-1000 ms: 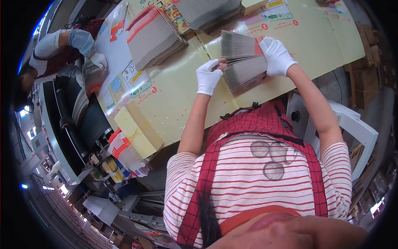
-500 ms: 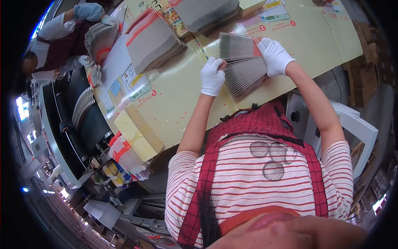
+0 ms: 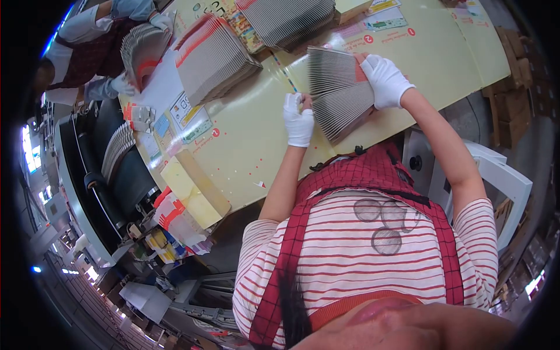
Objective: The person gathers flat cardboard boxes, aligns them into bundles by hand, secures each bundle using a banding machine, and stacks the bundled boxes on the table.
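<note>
Sheaf (image 3: 341, 96) of grey-edged sheets, fanned into fine ridges, on a broad pale-yellow table (image 3: 437, 76), near the edge where the person I am watching works. To the person's left, across the table, a co-worker (image 3: 99, 52) handles another fan (image 3: 140, 49). A thick stack (image 3: 219, 61) lies beyond the sheaf to the left, and a yellow block (image 3: 195, 186) sits at the near-left edge. Both hands wear white gloves. The right hand (image 3: 386, 83), partly open, wraps the sheaf's right edge and has hold of it, thumb hidden. The left hand (image 3: 298, 122) is curled, bare fingertips at or just beside the left edge; I cannot tell whether they pinch any sheets. To do this well, I would say, keep the right grip firm but light, avoiding creases, and let the left fingertips meet the edges evenly.
</note>
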Tool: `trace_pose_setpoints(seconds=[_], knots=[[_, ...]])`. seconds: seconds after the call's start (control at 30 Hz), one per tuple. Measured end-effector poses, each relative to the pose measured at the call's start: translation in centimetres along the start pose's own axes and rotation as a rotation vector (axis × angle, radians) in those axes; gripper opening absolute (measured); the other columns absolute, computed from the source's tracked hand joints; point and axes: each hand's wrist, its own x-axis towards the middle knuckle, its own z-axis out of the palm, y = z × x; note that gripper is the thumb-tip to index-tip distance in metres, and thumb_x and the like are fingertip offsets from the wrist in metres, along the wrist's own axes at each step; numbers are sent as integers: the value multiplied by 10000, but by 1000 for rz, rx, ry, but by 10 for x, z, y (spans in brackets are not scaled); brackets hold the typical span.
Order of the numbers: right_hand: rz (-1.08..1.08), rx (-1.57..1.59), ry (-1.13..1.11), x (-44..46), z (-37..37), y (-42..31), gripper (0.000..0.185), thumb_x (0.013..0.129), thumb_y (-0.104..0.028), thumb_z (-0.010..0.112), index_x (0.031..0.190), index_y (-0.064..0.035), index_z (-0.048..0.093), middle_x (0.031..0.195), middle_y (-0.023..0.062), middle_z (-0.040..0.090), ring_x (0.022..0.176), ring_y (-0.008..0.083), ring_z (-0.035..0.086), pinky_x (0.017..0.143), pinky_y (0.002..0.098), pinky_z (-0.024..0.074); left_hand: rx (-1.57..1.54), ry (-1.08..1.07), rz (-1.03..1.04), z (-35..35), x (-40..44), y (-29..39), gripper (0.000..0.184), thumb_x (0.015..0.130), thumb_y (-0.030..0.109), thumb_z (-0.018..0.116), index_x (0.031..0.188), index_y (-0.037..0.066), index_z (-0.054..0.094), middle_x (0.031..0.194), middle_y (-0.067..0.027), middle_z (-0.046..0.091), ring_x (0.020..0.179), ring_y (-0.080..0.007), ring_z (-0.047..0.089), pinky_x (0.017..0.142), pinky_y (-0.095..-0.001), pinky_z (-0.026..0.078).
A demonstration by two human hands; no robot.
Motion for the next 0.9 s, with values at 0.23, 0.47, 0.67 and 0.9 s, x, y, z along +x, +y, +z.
trace_pose_setpoints(seconds=[0.23, 0.47, 0.67, 0.9], knots=[[12, 7, 68, -6, 1, -2, 1109, 538, -237, 837, 1471, 38, 307, 1180, 181, 546, 1102, 344, 558, 952, 405, 476, -38, 42, -39, 1, -13, 6, 601, 1023, 319, 513, 1500, -6, 350, 1440, -196, 441, 1236, -267, 500, 1062, -374, 394], [3, 59, 94, 0, 5, 5, 1030, 537, -221, 826, 1436, 0, 375, 1144, 175, 563, 1067, 350, 579, 910, 418, 494, -474, -165, -221, 40, 35, 15, 752, 1017, 293, 539, 1582, -1, 140, 1604, -184, 275, 1481, -276, 262, 1200, -353, 204], [131, 92, 27, 23, -15, 18, 1004, 522, -184, 824, 1412, 0, 398, 1227, 182, 557, 1173, 345, 557, 960, 402, 500, -661, -229, -482, 35, 106, 11, 698, 959, 265, 641, 1530, 14, 328, 1453, -138, 507, 1292, -230, 495, 1076, -333, 380], [181, 112, -14, 44, -12, 39, 1067, 501, -146, 814, 1450, 5, 351, 1255, 198, 534, 1190, 366, 540, 997, 389, 484, -848, -57, -751, 71, 127, -10, 463, 1040, 398, 517, 1254, 4, 634, 1139, -64, 673, 967, -176, 621, 868, -305, 495]])
